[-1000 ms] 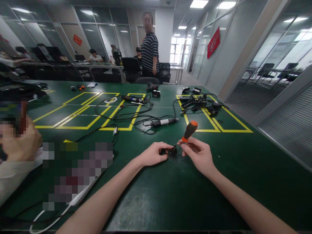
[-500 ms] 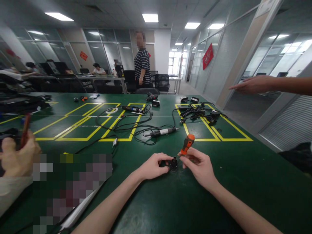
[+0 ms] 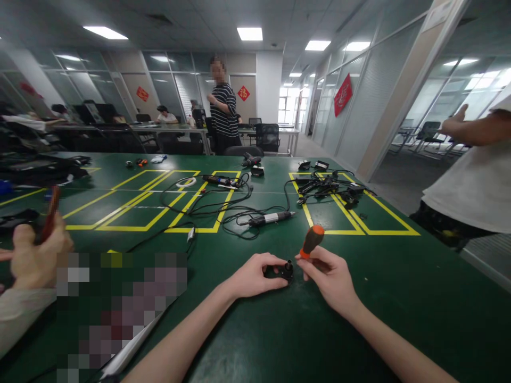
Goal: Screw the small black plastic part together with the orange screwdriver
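Observation:
Near the middle of the green table [image 3: 247, 330], my left hand [image 3: 252, 276] has its thumb and fingers closed around a small black part with a short round post [image 3: 288, 269]. The part sits low, at or just above the tabletop; I cannot tell whether it touches. My right hand [image 3: 330, 272] grips a screwdriver with an orange and black handle [image 3: 312, 240]. The handle end points up and leans a little to the right. My fingers hide its lower end, just right of the black part.
Beyond my hands lies a grey and black corded power tool [image 3: 269, 218] with looping black cables. A pile of black parts [image 3: 325, 184] is behind it to the right. Yellow tape [image 3: 195, 230] marks the table. Another person's hand [image 3: 40, 260] holds a phone-like object at left.
The thumb of my left hand has shifted forward along the black part. My screwdriver has moved slightly down and right. The person at right has moved, and the standing person has raised an arm.

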Motion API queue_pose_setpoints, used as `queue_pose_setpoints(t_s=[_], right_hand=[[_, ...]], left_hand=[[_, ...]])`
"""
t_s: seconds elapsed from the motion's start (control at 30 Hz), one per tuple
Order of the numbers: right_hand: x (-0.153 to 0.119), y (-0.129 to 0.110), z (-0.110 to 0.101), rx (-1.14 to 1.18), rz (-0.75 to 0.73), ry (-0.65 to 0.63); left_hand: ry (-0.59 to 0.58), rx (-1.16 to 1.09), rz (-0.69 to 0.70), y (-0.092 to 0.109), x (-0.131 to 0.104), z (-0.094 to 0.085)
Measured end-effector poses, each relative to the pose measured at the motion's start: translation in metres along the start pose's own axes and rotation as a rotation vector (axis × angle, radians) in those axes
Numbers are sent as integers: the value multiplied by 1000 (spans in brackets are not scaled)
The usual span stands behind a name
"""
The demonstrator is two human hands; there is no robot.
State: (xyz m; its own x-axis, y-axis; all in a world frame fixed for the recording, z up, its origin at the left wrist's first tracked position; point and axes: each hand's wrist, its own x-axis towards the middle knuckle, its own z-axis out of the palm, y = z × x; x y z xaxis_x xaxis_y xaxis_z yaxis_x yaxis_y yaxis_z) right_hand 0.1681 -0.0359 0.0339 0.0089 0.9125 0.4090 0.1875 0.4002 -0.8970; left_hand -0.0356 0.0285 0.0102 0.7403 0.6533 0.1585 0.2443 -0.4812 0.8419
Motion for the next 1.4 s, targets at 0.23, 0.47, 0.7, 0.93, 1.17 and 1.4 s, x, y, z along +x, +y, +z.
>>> queue_pose_setpoints(t_s=[0.23,0.47,0.7,0.93,1.17,1.4], right_hand=[[0,0,-1,12,62,-1],[1,-3,-1,-14,-8,12],[1,-2,-2,0,45,-9],[2,-7,-1,-53,-40,16],[3,-7,-1,-10,7,6],[2,-8,-1,-76,-43,18]], left_hand=[[-6,-6,-8,0,1,-1],[-13,16,-26,4,1,-2],[-6,9,-15,2,1,-1],[-5,17,-26,-1,1,0],[-3,24,-29,-1,1,0],[-6,11,-16,0,0,-1]])
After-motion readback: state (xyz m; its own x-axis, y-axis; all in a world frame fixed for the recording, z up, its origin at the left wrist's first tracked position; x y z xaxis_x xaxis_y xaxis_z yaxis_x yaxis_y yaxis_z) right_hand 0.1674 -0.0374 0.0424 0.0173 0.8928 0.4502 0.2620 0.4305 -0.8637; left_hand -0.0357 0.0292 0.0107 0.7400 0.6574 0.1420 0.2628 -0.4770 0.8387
